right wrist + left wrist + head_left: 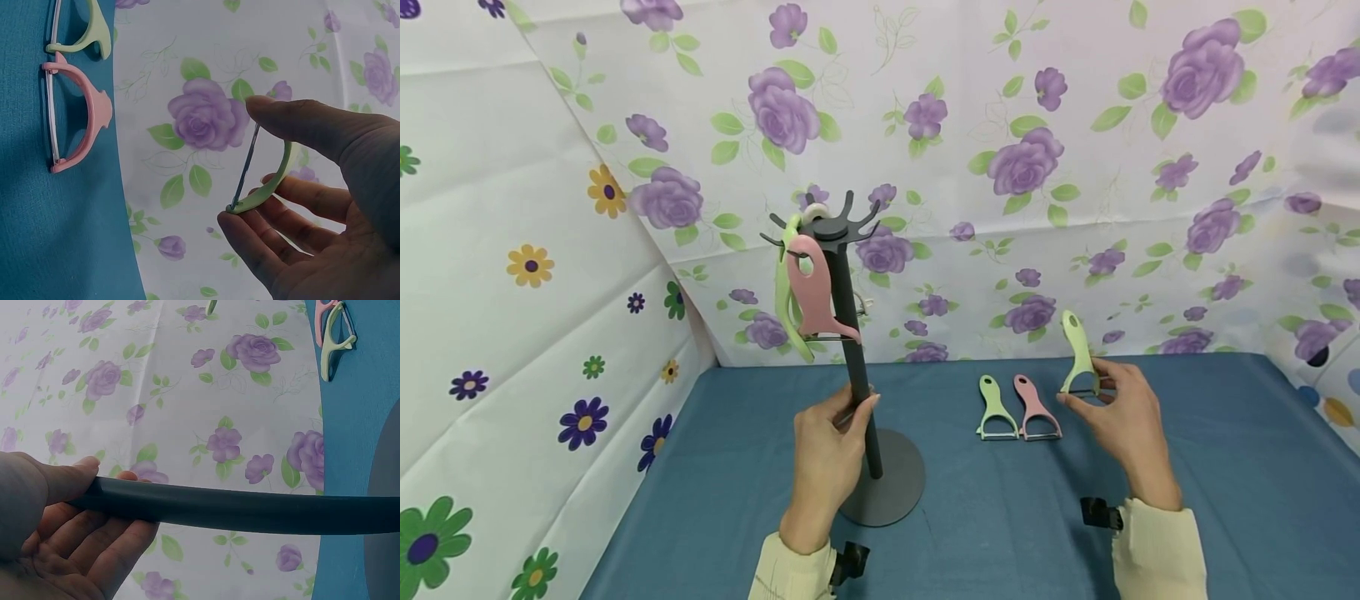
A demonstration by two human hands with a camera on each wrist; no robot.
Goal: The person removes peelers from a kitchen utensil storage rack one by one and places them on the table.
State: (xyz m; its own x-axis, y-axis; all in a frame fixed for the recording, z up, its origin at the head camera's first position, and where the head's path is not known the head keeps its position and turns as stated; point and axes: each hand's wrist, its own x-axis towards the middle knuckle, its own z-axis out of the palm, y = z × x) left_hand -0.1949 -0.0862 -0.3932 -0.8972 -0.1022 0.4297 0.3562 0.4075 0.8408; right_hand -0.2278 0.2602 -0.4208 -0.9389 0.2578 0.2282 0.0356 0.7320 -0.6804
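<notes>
My left hand (829, 462) grips the dark post (859, 367) of a hook stand, fingers and thumb round it in the left wrist view. A pink peeler (811, 287) and a green peeler (784, 292) hang from the stand's hooks, with a paler item (815, 213) behind them. Off to the right, my right hand (1122, 417) pinches a light green peeler (1077, 346) by its blade end, handle pointing up. The right wrist view shows thumb and fingers at either end of its blade (245, 165). That peeler is raised above the table.
A green peeler (992, 408) and a pink peeler (1035, 408) lie side by side on the blue tablecloth (985, 525), between stand and right hand. The stand's round base (887, 492) sits on the cloth. A flowered sheet (955, 200) hangs behind.
</notes>
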